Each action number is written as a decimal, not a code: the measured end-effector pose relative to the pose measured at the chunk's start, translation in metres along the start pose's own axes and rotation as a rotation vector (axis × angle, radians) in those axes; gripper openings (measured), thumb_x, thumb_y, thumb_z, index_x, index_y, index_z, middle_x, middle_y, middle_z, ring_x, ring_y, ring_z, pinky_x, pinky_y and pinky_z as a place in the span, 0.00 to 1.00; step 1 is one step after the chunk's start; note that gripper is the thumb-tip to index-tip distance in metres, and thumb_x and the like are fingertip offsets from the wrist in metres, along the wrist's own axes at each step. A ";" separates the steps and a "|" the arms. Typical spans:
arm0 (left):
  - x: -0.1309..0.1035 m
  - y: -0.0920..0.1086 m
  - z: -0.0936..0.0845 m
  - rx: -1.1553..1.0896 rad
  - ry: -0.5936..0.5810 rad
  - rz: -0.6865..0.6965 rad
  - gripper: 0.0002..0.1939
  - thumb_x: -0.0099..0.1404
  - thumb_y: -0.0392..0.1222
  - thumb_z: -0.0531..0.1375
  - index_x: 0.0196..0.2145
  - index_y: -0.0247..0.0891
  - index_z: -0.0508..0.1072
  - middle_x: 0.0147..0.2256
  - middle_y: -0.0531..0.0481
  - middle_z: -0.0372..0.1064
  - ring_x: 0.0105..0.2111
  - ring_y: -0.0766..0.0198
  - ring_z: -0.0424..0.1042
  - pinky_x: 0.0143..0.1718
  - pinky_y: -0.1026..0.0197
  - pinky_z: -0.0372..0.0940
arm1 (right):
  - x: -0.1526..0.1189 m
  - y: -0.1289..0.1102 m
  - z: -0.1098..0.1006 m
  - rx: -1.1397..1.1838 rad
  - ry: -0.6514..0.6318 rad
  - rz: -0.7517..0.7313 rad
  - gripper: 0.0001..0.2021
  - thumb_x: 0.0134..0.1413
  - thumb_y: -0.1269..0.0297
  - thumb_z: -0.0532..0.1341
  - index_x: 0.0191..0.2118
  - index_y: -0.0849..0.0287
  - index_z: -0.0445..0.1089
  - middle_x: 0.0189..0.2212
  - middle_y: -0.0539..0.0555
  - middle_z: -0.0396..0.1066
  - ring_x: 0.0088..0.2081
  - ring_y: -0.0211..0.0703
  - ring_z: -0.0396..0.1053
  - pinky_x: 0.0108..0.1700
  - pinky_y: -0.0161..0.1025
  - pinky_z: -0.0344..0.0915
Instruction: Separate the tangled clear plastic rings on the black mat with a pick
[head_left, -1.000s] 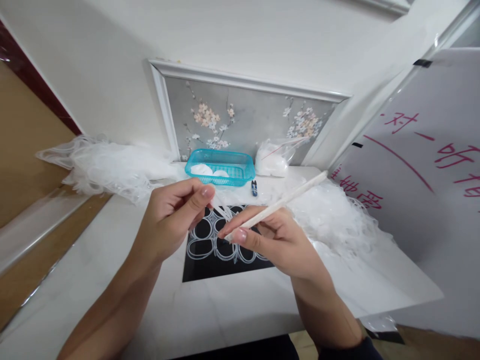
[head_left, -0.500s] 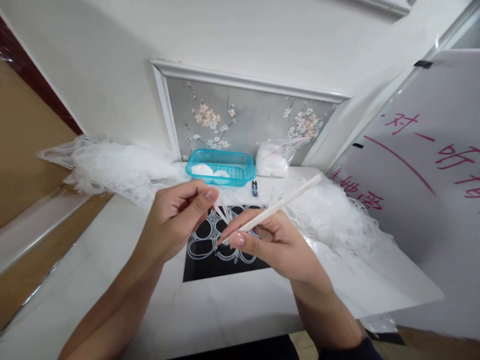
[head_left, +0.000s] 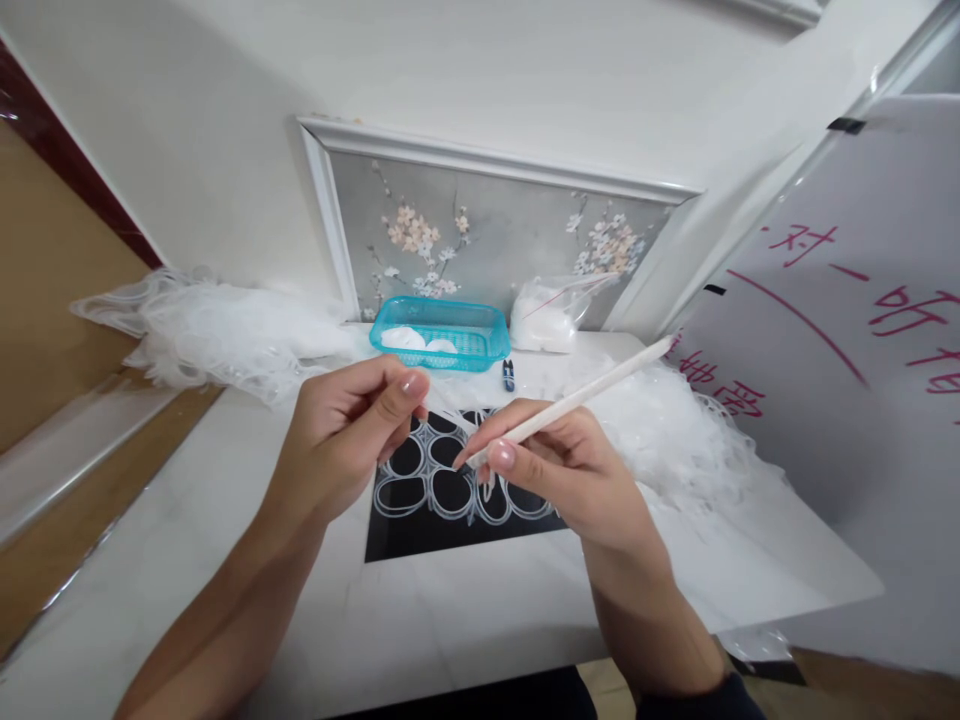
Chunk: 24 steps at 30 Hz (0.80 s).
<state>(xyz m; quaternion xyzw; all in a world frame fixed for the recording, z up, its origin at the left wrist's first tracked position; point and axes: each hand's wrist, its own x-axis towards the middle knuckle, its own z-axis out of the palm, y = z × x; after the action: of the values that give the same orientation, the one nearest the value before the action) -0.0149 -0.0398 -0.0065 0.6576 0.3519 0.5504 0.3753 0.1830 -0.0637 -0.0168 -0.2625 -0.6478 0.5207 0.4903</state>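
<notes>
A long white stick (head_left: 592, 388) slants up to the right, pinched between the thumb and fingers of my right hand (head_left: 570, 470). Thin white strands (head_left: 489, 485) hang by the fingers of that hand. My left hand (head_left: 356, 425) is closed in a pinch at the left; a thin white strand runs from near its fingertips toward my right hand, but what lies between the fingers is too small to make out. Below both hands lies a black sheet (head_left: 405, 535) with white looped outlines on it.
Behind stands a blue basket (head_left: 491, 345) holding white round pieces, with small snips (head_left: 508, 375) beside it. A plastic bag (head_left: 544, 318) leans at the back. Piles of white stringy material (head_left: 225, 325) lie left and right on the marble table (head_left: 420, 620). A whiteboard (head_left: 847, 400) stands right.
My right hand has moved slightly right with the stick, widening the distance between my hands. The strands that stretched up to my left fingertips now hang mostly near my right hand.
</notes>
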 end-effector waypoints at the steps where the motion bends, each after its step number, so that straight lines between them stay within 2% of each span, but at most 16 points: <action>1: 0.000 0.000 0.000 0.001 0.003 -0.002 0.18 0.67 0.52 0.60 0.24 0.40 0.70 0.15 0.57 0.54 0.14 0.73 0.50 0.14 0.65 0.46 | 0.000 0.000 0.000 -0.002 0.007 0.001 0.06 0.58 0.61 0.64 0.37 0.55 0.78 0.28 0.50 0.74 0.30 0.37 0.69 0.32 0.35 0.65; 18: -0.001 -0.004 -0.003 -0.056 0.002 0.022 0.14 0.68 0.48 0.60 0.26 0.41 0.72 0.16 0.58 0.55 0.15 0.74 0.50 0.15 0.65 0.46 | 0.000 0.001 0.001 -0.028 0.009 -0.006 0.05 0.58 0.61 0.64 0.37 0.54 0.77 0.29 0.50 0.75 0.30 0.36 0.69 0.31 0.34 0.64; 24: -0.001 0.000 -0.003 0.007 -0.006 0.008 0.17 0.67 0.51 0.60 0.24 0.40 0.71 0.15 0.57 0.55 0.14 0.73 0.50 0.15 0.65 0.46 | 0.001 0.000 0.002 -0.021 0.000 -0.006 0.05 0.58 0.61 0.64 0.37 0.54 0.77 0.29 0.49 0.75 0.31 0.36 0.69 0.31 0.34 0.65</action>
<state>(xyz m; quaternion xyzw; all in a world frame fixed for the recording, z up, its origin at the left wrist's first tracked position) -0.0180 -0.0403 -0.0064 0.6619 0.3499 0.5486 0.3721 0.1807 -0.0639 -0.0166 -0.2657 -0.6538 0.5126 0.4890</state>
